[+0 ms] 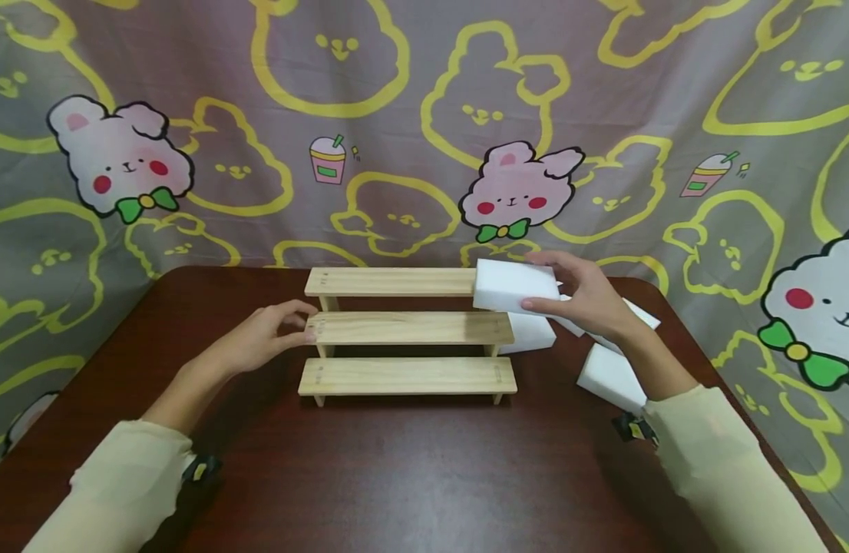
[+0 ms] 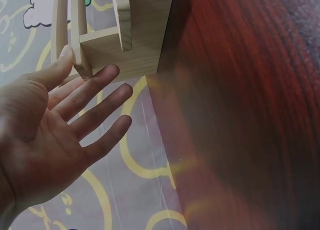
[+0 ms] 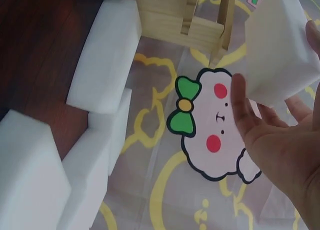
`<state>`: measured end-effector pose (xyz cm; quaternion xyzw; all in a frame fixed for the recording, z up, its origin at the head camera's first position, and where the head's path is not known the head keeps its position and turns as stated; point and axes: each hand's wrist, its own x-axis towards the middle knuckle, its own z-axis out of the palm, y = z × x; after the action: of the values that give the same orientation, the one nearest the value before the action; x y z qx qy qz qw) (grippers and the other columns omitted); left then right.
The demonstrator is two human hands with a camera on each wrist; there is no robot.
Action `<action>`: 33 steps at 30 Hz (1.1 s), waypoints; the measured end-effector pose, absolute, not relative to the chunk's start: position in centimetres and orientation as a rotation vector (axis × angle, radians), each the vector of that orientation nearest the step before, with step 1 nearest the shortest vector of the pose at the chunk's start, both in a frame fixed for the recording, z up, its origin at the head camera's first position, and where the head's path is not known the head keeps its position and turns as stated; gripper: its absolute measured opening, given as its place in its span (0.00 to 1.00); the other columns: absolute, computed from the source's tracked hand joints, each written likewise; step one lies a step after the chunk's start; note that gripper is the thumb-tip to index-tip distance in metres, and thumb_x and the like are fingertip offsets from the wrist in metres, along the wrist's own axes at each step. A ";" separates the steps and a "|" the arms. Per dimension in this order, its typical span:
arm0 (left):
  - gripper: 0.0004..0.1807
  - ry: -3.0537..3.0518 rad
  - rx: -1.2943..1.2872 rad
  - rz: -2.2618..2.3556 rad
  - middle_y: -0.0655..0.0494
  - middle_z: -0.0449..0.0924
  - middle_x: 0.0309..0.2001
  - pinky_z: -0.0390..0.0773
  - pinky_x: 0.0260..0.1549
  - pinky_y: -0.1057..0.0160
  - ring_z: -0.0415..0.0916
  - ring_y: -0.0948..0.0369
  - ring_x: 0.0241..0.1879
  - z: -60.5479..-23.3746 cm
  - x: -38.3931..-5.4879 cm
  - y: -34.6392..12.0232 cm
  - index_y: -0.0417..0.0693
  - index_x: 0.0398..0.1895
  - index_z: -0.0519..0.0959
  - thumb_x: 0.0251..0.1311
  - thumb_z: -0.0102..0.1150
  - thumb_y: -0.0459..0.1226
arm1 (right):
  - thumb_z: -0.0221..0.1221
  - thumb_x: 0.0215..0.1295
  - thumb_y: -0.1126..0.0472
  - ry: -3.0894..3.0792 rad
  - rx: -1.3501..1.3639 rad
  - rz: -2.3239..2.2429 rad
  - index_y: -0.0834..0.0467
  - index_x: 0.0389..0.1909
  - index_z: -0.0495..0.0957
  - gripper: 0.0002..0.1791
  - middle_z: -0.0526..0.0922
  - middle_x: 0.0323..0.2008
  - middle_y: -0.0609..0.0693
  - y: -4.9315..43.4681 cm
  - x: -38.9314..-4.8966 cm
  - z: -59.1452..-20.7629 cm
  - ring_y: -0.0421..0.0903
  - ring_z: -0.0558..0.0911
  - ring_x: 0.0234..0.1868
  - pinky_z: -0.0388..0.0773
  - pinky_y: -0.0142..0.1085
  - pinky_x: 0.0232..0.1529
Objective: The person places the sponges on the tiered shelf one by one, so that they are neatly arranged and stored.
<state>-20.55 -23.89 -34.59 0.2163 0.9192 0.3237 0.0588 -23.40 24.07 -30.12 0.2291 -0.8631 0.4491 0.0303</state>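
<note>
A three-tier wooden step shelf [image 1: 404, 329] stands on the table. At its left end, my left hand [image 1: 269, 334] pinches the end of the middle board between thumb and index finger. The other fingers stick out loosely in the left wrist view, alongside the shelf's side [image 2: 145, 35]. My right hand [image 1: 579, 296] grips a white foam block [image 1: 510, 283] by its right end, thumb in front and fingers behind. In the head view the block overlaps the right end of the top board. The right wrist view shows the block [image 3: 277, 50] raised beside the shelf.
More white foam blocks lie right of the shelf: one [image 1: 531, 332] close behind its right end, another [image 1: 611, 378] under my right forearm, others partly hidden by the hand. The dark red-brown table [image 1: 397, 468] ends at a patterned curtain [image 1: 397, 138] behind.
</note>
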 end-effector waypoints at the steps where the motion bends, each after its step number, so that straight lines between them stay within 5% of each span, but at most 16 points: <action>1: 0.24 2.785 0.655 0.981 0.38 0.84 0.52 0.78 0.52 0.42 0.80 0.41 0.56 -34.6 -20.6 -23.9 0.33 0.65 0.73 0.74 0.61 0.40 | 0.74 0.60 0.66 -2.649 0.707 1.406 0.64 0.68 0.73 0.35 0.74 0.67 0.61 23.9 -23.4 -30.1 0.58 0.80 0.51 0.79 0.30 0.44; 8: 0.24 2.789 0.655 0.975 0.36 0.84 0.53 0.78 0.51 0.42 0.80 0.41 0.56 -34.7 -20.6 -23.9 0.33 0.65 0.73 0.74 0.61 0.39 | 0.75 0.57 0.70 -2.602 0.737 1.528 0.66 0.66 0.75 0.34 0.72 0.68 0.61 22.7 -23.6 -30.3 0.56 0.77 0.59 0.76 0.26 0.54; 15: 0.24 2.786 0.659 0.978 0.35 0.83 0.54 0.78 0.51 0.42 0.80 0.41 0.57 -34.7 -20.7 -23.8 0.32 0.64 0.73 0.74 0.61 0.39 | 0.67 0.62 0.77 -2.494 0.853 1.729 0.71 0.69 0.70 0.33 0.70 0.68 0.63 22.0 -23.9 -30.6 0.44 0.79 0.57 0.80 0.30 0.52; 33: 0.23 2.813 0.669 0.948 0.36 0.85 0.51 0.77 0.52 0.40 0.80 0.40 0.56 -34.7 -20.8 -23.7 0.32 0.63 0.74 0.73 0.62 0.37 | 0.69 0.60 0.75 -2.453 0.879 1.677 0.68 0.69 0.71 0.35 0.77 0.60 0.62 19.9 -24.7 -30.9 0.47 0.82 0.49 0.81 0.32 0.49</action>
<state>-20.79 -23.75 -34.70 0.2195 0.9233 0.3113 0.0494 -24.70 19.87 -30.88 0.2836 -0.7915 0.5410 0.0216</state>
